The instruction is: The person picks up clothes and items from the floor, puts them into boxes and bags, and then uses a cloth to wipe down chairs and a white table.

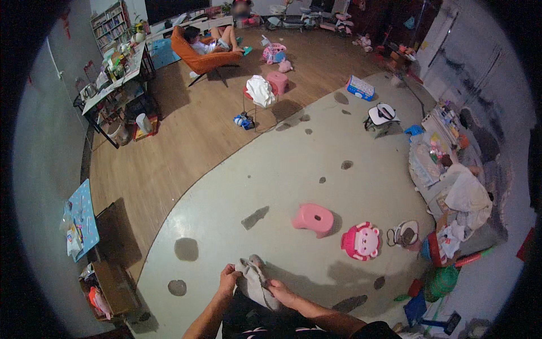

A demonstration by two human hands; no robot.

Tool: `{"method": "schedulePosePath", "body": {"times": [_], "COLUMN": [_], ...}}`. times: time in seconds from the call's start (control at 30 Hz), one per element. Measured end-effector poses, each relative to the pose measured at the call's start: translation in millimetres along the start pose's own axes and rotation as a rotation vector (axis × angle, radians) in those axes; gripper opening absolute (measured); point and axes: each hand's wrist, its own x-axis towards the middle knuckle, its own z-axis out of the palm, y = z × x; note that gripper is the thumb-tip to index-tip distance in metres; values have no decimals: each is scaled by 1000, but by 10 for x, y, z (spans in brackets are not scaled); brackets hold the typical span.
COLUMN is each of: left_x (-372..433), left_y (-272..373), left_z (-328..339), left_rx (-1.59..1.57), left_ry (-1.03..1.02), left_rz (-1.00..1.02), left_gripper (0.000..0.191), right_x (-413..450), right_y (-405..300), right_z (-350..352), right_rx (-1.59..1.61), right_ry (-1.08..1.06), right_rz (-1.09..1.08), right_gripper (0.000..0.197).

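A pale grey cloth point(255, 283) is held up in front of my body, bunched at its top and hanging down over my dark clothing. At its upper left side, my left hand point(230, 277) pinches the fabric. My right hand point(280, 292) grips the cloth's right side, a little lower. Folds conceal some of the fingertips, and whether the cloth is a garment I cannot tell. Beyond it on the pale floor stand a pink plastic stool point(313, 219) and a pink bear-faced stool point(362, 241).
A cardboard box point(112, 288) with toys lies at the left, below a blue patterned small table point(87, 220). Cloth-covered furniture point(465, 195) lines the right. Farther off, a person point(207, 45) reclines in an orange chair point(190, 51), near a stool bearing white cloth point(260, 91).
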Motion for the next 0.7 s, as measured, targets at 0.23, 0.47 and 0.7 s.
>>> {"method": "schedulePosePath", "body": {"times": [0.23, 0.47, 0.7], "left_x": [500, 1288, 2446], "left_y": [1179, 1669, 2502], "left_z": [443, 1231, 1672], "left_rx": [-279, 140, -407], "left_ry": [-202, -171, 14], "left_rz": [-70, 11, -287], "left_gripper": [41, 22, 28], "right_x": [561, 1240, 1961], "right_y": [-1260, -1502, -2555], "right_z": [-243, -829, -1875], "right_rx": [-237, -124, 228], "right_ry": [-60, -14, -1], "right_rz": [-223, -44, 67], "right_gripper": [26, 26, 29]}}
